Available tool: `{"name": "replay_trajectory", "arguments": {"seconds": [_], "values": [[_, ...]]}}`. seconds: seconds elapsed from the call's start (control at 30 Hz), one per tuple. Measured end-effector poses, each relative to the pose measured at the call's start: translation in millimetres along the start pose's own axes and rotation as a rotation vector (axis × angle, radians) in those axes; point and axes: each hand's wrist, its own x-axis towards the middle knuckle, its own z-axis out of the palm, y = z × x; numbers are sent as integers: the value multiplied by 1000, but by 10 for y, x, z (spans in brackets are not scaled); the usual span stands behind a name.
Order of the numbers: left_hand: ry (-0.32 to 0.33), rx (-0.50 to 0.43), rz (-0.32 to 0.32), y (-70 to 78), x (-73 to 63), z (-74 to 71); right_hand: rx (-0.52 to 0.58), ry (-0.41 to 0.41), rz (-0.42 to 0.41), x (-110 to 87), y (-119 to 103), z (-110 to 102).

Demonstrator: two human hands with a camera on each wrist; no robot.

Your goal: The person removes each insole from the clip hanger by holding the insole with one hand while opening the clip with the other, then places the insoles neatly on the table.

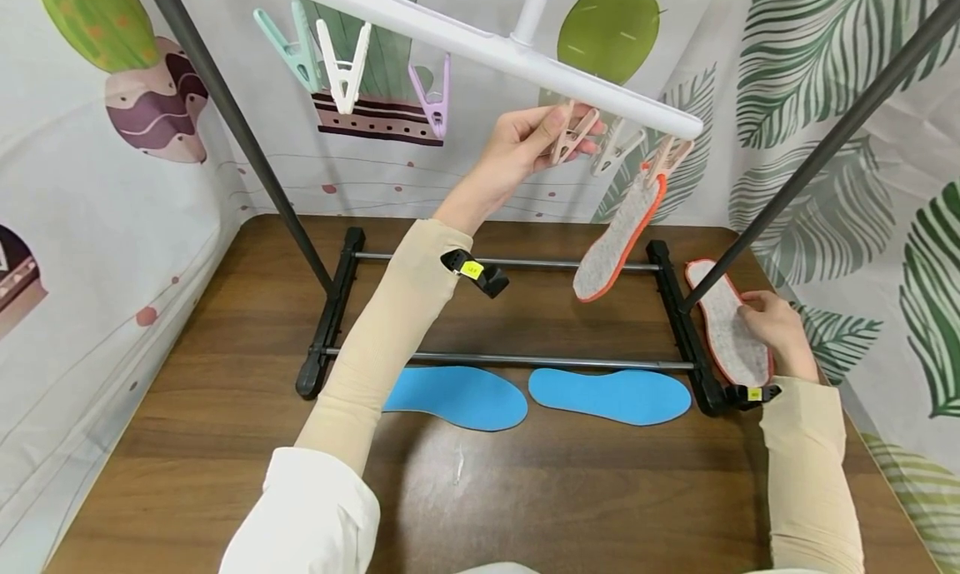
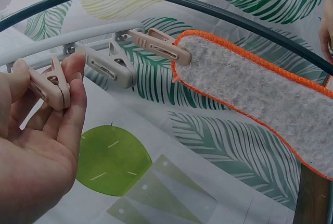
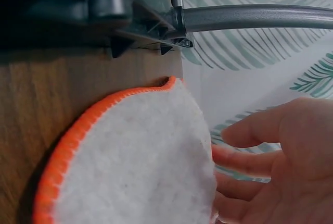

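Observation:
My left hand [image 1: 528,137] pinches a pale pink clothespin [image 1: 575,132] that hangs from the white bar [image 1: 480,37]. Beside it hangs a grey-white clothespin [image 2: 112,66]. Farther along, another pink clothespin [image 2: 161,47] grips one end of a grey felt insole [image 2: 244,83] with orange edging, which dangles at a slant. A second orange-edged grey insole [image 1: 723,316] lies at the right, outside the rack's foot. My right hand [image 1: 776,328] touches its right edge; in the right wrist view the fingers [image 3: 244,161] reach that edge, with the thumb apart from it.
Two blue insoles [image 1: 609,396] lie on the wooden table [image 1: 525,491] in front of the rack. Black rack feet [image 1: 678,324] and slanting dark poles [image 1: 825,132] stand at both sides. Green, white and purple clothespins [image 1: 431,99] hang at the left of the bar.

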Motion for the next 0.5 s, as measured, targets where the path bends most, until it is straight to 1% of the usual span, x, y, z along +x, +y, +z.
{"name": "replay_trajectory", "arguments": {"seconds": [0.33, 0.43, 0.5], "values": [[-2, 13, -3, 7, -11, -7, 15, -34, 36, -29, 29, 16], [-3, 13, -3, 2, -15, -12, 4, -26, 36, -38, 25, 16], [-3, 17, -1, -2, -17, -17, 9, 1, 42, -46, 15, 18]]}}
